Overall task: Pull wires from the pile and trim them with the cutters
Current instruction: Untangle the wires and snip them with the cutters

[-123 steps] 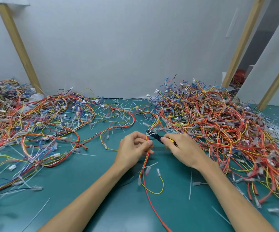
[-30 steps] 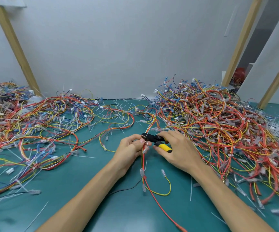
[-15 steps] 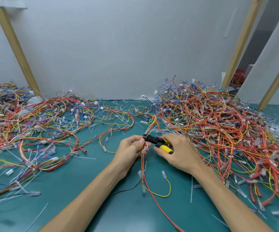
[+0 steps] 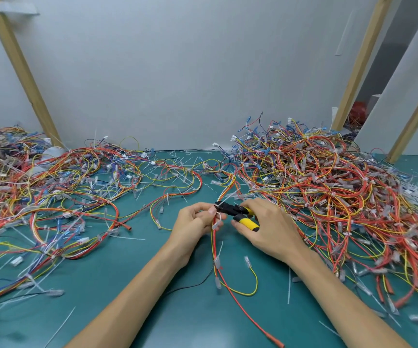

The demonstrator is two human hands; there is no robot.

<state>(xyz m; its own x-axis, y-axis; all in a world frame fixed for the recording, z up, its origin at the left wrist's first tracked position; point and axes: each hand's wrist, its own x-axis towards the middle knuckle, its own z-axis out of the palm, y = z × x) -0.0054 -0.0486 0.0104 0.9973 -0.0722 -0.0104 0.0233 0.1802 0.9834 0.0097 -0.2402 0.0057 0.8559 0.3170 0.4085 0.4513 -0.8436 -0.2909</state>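
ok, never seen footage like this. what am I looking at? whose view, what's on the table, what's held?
There is no machine here: a person works bare-handed, filmed by one wide-angle camera worn on the head and looking forward and down. The left hand pinches a thin bundle of red, orange and yellow wires. The right hand grips small black cutters with yellow handles, with the tip at the bundle beside the left fingers. On the green table a dense tangled wire pile lies right, looser wires lie left, and white plastic tie offcuts are scattered about.
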